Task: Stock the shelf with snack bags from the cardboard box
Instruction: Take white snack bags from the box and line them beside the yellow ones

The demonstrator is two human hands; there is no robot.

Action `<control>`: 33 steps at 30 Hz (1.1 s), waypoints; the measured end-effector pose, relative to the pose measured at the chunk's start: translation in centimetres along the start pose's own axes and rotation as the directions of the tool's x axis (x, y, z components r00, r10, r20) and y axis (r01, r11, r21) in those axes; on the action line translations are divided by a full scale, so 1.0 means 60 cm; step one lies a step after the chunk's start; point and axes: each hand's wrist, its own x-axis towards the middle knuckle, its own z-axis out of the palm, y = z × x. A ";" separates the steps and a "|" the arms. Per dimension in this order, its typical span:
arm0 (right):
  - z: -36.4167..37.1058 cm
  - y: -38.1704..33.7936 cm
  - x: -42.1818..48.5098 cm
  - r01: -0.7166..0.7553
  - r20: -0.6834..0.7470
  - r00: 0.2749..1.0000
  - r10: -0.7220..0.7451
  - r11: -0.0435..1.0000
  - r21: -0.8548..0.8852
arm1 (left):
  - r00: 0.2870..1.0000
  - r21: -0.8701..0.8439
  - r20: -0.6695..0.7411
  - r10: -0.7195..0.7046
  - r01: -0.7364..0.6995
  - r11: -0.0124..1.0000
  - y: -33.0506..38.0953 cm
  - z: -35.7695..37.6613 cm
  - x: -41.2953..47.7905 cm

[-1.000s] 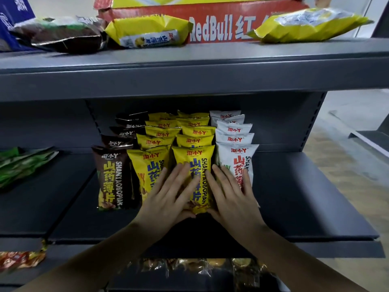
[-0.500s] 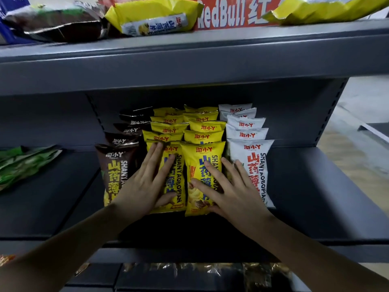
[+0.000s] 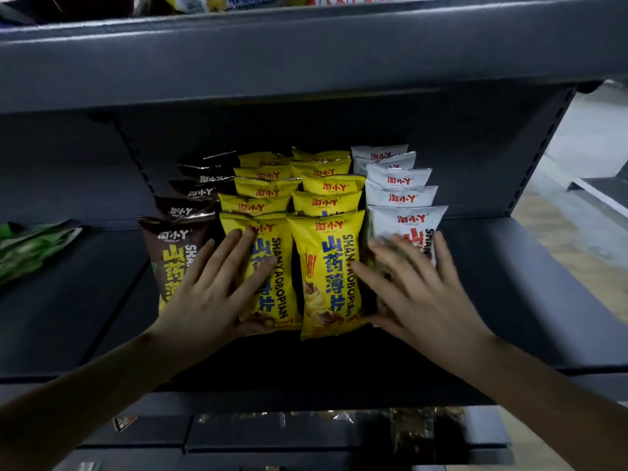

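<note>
Rows of snack bags stand on the dark grey middle shelf [image 3: 530,300]: a brown row [image 3: 170,253], two yellow rows, and a white row [image 3: 404,198]. My left hand [image 3: 217,290] lies flat, fingers apart, over the front bag of the left yellow row [image 3: 268,287] and the edge of the front brown bag. My right hand [image 3: 418,290], blurred, rests with spread fingers on the front white bag [image 3: 407,226]. Between the hands the front bag of the right yellow row [image 3: 326,273] stands uncovered. No cardboard box is in view.
A green bag [image 3: 30,249] lies at the left of the same shelf. The upper shelf [image 3: 306,52] overhangs close above, with packets on top. More goods show on a lower shelf [image 3: 407,433]. Bare floor is at the right.
Both hands slid apart from the middle yellow bag: the left toward the brown row, the right onto the white bag. The view came closer to the shelf.
</note>
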 end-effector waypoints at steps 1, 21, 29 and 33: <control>0.005 0.006 -0.006 -0.020 0.009 1.000 0.020 1.000 0.002 | 1.000 0.000 -0.002 0.005 -0.005 1.000 0.000 0.001 -0.001; -0.043 0.024 -0.065 -0.068 0.060 0.997 0.052 0.946 0.317 | 0.991 -0.229 -0.115 0.064 -0.089 0.969 0.236 -0.123 0.042; -0.114 0.065 -0.249 -0.153 0.144 0.985 0.092 0.851 0.503 | 0.993 -0.472 0.019 0.119 -0.096 0.876 0.457 -0.137 0.004; -0.131 0.074 -0.366 -0.081 0.148 0.989 -0.003 0.827 0.557 | 0.975 -0.523 0.146 0.166 -0.067 0.850 0.556 -0.122 -0.033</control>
